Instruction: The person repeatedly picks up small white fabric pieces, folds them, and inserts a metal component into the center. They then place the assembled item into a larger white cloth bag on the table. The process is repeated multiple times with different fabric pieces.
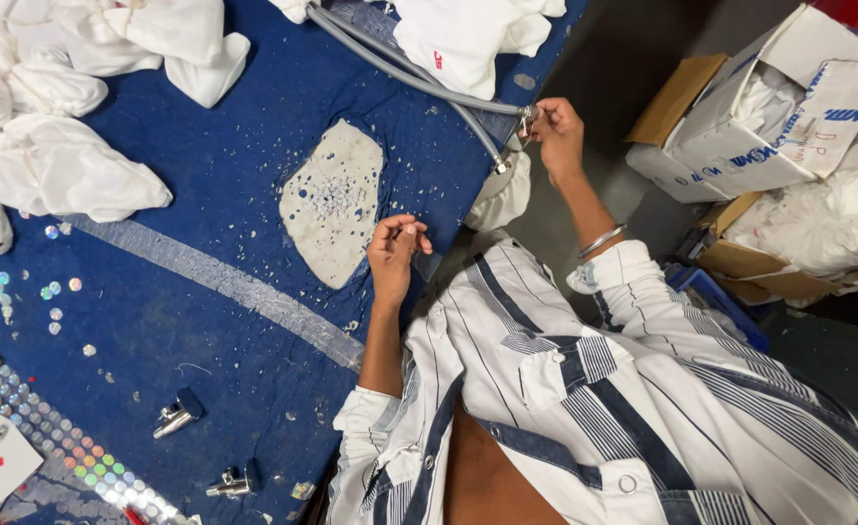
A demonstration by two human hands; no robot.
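Fingers (536, 115) of the right hand (557, 131) pinched together on the metal end fitting (526, 117) of a grey braided hose (400, 73), held at the desk's far edge; a second hose end (500, 165) hangs just beside it. Left hand (395, 255) over the blue cloth-covered desk (205, 243), fingertips closed on something very small, too small to identify. Just beside that hand, an off-white pad (332, 199) strewn with tiny pale washers or rings. Hose runs from the right hand back across the desk under white cloth bags (468, 39). More white bags (54, 165) heaped at the far corner. A clear tape strip (215, 277) crosses the blue surface. Shiny round stickers (54, 292) scattered nearby, plus a sheet of them (69, 447). Two small chrome valves (178, 413) (234, 479) lie well apart from the hands. Silver bangle (601, 240) on the right wrist; striped shirt (623, 389). Cardboard boxes (740, 117) of white bags on the floor.
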